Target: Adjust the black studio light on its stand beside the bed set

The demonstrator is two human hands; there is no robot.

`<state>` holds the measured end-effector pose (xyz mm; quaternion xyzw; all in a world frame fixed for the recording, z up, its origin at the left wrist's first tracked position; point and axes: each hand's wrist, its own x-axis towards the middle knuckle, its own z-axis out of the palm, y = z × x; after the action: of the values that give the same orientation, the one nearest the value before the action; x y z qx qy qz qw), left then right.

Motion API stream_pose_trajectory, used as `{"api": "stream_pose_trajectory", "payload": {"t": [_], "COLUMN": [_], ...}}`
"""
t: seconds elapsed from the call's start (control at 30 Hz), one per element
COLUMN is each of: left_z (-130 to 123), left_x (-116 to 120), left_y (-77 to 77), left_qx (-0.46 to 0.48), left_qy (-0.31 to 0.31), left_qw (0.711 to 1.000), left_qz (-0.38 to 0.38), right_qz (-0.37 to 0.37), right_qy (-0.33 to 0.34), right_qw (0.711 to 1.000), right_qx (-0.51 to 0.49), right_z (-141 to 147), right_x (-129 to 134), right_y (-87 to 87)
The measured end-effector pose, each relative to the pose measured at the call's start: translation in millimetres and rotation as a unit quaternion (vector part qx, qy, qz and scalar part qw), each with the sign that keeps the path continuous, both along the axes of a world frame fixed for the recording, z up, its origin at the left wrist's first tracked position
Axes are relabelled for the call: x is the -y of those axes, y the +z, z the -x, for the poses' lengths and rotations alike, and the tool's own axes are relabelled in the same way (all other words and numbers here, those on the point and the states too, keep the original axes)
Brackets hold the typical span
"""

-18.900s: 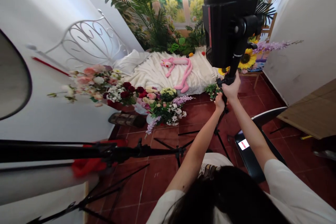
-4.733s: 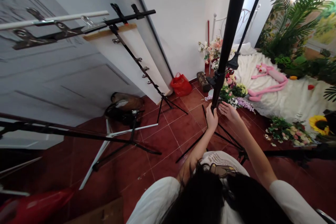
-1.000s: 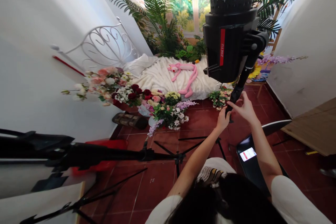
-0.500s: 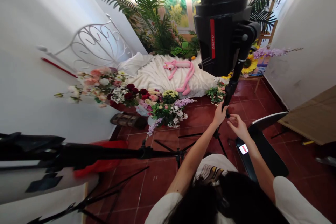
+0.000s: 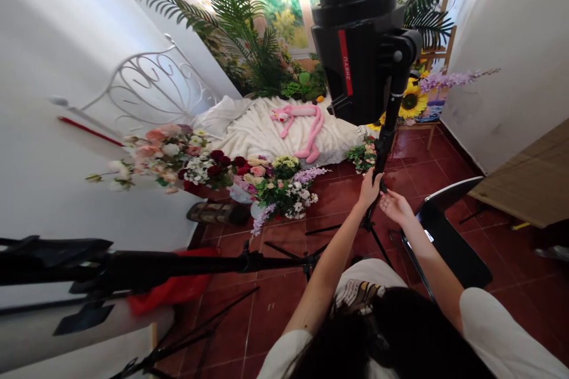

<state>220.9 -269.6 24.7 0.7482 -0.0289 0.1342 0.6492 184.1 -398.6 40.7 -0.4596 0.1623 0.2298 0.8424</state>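
Note:
My left hand (image 5: pixel 370 188) is wrapped round the pole of a black light stand (image 5: pixel 386 141). On the pole's right side, the fingers of my right hand (image 5: pixel 395 206) are closed at a small black locking knob (image 5: pixel 383 186). Atop the stand sits a black studio light (image 5: pixel 355 47) with a red label, tilted slightly and fixed by a bracket (image 5: pixel 402 53). The stand's spread legs (image 5: pixel 377 237) rest on the floor below my hands.
A second black stand (image 5: pixel 178 262) crosses the lower left. Behind lies a white blanket (image 5: pixel 249 130) with a pink plush toy (image 5: pixel 306 115), fronted by artificial flowers (image 5: pixel 284 189). A black chair (image 5: pixel 457 243) stands right on the red tiles (image 5: pixel 267 320).
My right hand has moved in to the knob, its fingers drawing together. My left hand stays on the pole. The view has shifted slightly, and the light appears further left.

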Motion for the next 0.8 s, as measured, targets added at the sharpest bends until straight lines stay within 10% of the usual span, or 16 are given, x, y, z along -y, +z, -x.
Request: {"api": "stream_pose_trajectory", "payload": {"t": [0.23,0.57,0.8], "left_z": [1,0,-2], "left_x": [-1,-2,-3], "left_y": [2.3,1.4,-0.5], "left_qx": [-0.002,-0.004,-0.003], "left_qy": [-0.011,-0.019,-0.02], "left_qw": [1.0,1.0,1.0], "left_qz": [0.005,0.003,-0.004], "right_qz": [0.188,0.559,0.602], "right_qy": [-0.056,-0.033,-0.036], "right_qw": [0.967,0.753,0.739], "right_qx": [0.161,0.347,0.301], "right_z": [8,18,18], "right_x": [3,5,-2], "right_y": [-3.3,26.0,34.4]}}
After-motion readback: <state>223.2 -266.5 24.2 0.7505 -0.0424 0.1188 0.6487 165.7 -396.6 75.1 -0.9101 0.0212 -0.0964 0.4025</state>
